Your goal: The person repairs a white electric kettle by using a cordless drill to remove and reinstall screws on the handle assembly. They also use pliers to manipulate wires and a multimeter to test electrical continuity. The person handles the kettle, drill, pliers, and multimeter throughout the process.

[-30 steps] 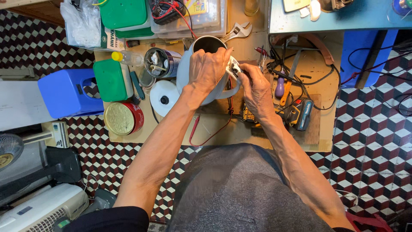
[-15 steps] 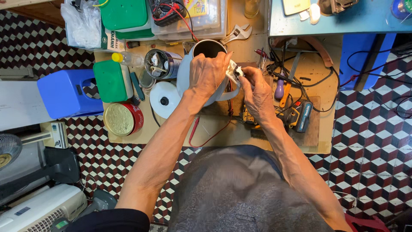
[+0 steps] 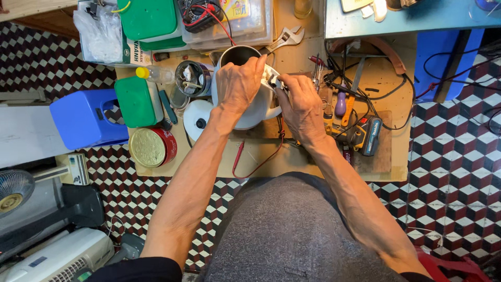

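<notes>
Upper centre: left hand (image 3: 237, 83) grips white kettle (image 3: 255, 102); right hand (image 3: 302, 107) pinches its handle fitting (image 3: 272, 79) — risk, judged: fitting slips among wires (image 3: 365, 94); kettle tips.

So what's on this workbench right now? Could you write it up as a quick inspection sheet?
Surface: small wooden bench, crowded.
Job's things: white kettle with steel inside, gripped at the rim by the left hand; the right hand works at its handle fitting.
Clutter: adjustable wrench, green boxes, round red tin, white lid, screwdrivers.
Grippers: both hands on the kettle.
Cables: red lead, black wires.
Surroundings: checkered floor, blue stool, fan.
</notes>
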